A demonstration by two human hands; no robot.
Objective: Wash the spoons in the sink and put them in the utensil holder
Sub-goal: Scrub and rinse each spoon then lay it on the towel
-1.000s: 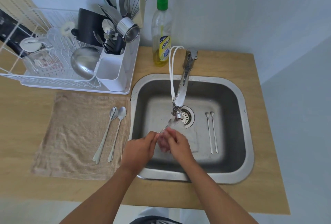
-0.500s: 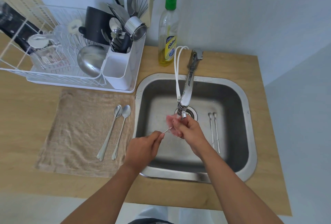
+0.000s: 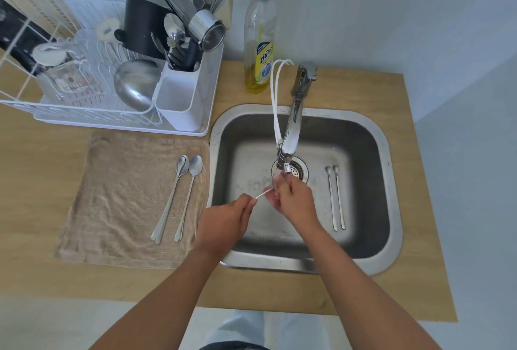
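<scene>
Over the steel sink (image 3: pixel 391 182) I hold one long thin spoon (image 3: pixel 262 195) under the running tap (image 3: pixel 291 137). My left hand (image 3: pixel 223 222) pinches its handle end. My right hand (image 3: pixel 293 198) is wrapped around the bowl end just below the spout, so the bowl is hidden. Two more spoons (image 3: pixel 335 198) lie side by side on the sink floor at the right. Another pair of spoons (image 3: pixel 179 196) rests on the beige towel (image 3: pixel 117 198) left of the sink. The white utensil holder (image 3: pixel 181 98) stands on the corner of the dish rack.
A white dish rack (image 3: pixel 84 103) with a steel bowl, a glass jug and a black pot sits at the back left. The holder is crowded with several utensils and a whisk. A dish soap bottle (image 3: pixel 260 36) stands behind the sink. The wooden counter ends at the right.
My right hand slid from the middle of the sink up to the spout, over the spoon's bowl end. My left hand stayed on the handle.
</scene>
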